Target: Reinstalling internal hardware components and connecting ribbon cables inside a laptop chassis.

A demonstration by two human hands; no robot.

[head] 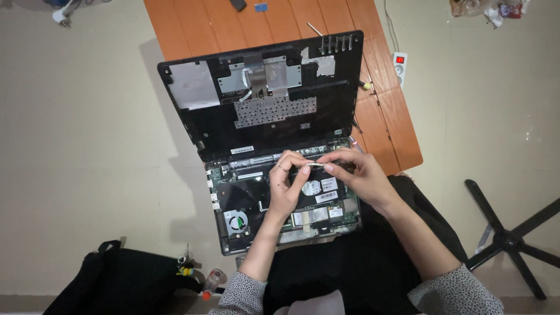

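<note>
At the centre of the frame, the left hand point(287, 185) and the right hand point(354, 175) meet over an opened laptop base point(280, 201). Between their fingertips sits a thin, pale flat cable point(315, 165), pinched by the right thumb and forefinger, with the left fingers curled and touching its other end. The base shows a green circuit board, a round fan point(236, 221) at lower left and black film. Above it, the detached matte-black top cover point(262, 93) with silver foil patches leans on an orange wooden table point(385, 116).
</note>
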